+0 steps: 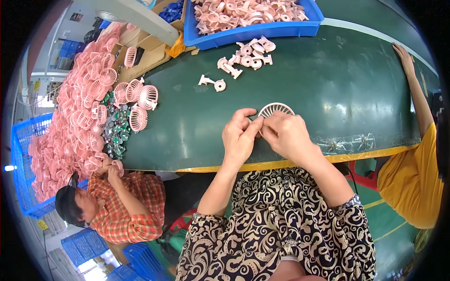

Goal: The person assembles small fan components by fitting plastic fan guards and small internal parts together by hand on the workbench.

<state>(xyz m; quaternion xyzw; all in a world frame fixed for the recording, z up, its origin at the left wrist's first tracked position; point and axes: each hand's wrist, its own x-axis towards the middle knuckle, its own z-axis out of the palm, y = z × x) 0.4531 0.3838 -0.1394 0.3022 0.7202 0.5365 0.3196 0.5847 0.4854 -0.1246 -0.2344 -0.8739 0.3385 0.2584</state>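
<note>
Near the table's front edge, my two hands are together around a pale round fan grille (276, 108), its slotted rim showing beyond my fingers. My left hand (240, 136) pinches the left side with thumb and forefinger. Bent over the near side, my right hand (287, 135) has its fingertips pressed close to the left thumb. The lower part of the grille is hidden by my fingers, and I cannot tell whether a smaller piece is between them. Farther off to the left lies a single pale pink bracket (213, 84) with a round end.
A blue tray (253, 35) heaped with pink brackets stands at the back, a small pile of brackets (248, 57) before it. Pink fan grilles (84, 107) and green circuit boards (117, 126) cover the left. Co-workers sit left, in a checked shirt (126, 206), and right, in yellow (410, 182).
</note>
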